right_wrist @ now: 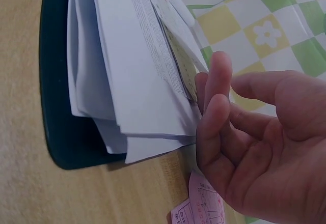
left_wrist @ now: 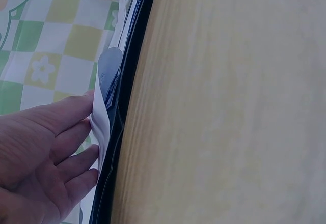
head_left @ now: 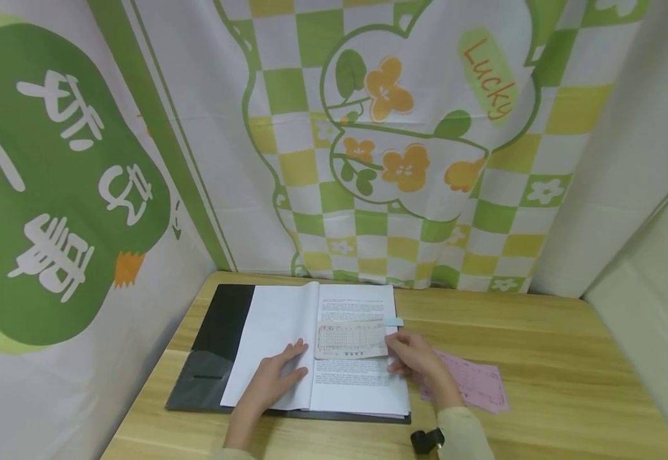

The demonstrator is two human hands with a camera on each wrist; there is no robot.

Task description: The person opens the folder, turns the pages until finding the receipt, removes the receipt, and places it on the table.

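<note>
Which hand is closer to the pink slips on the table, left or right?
Right. The right hand is at the left end of the pink slips, its wrist partly covering them; the left hand is farther away, at the left page.

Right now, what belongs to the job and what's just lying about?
In the job:
open folder
white pages, left hand touching them
printed slip, right hand at its edge

Apparently just there:
pink slips on the table, possibly related
patterned curtain behind
</note>
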